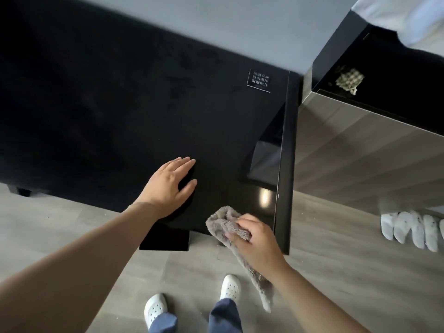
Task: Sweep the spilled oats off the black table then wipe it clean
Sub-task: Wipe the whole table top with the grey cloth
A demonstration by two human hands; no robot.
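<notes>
The black table (120, 104) fills the upper left and middle of the head view. Its top looks dark and glossy, and I see no oats on it. My left hand (168, 183) rests flat on the table near the front edge, fingers straight. My right hand (257, 241) grips a fluffy grey-brown cloth (225, 224) at the table's front right corner. One end of the cloth lies bunched on the table edge, and the other end hangs down below my wrist toward the floor.
A small label with white writing (259, 81) sits near the table's far right corner. A black cabinet (384, 92) holding a checked cloth (348, 78) stands to the right. White slippers (408, 229) lie on the wooden floor. My feet in white clogs (230, 287) stand below.
</notes>
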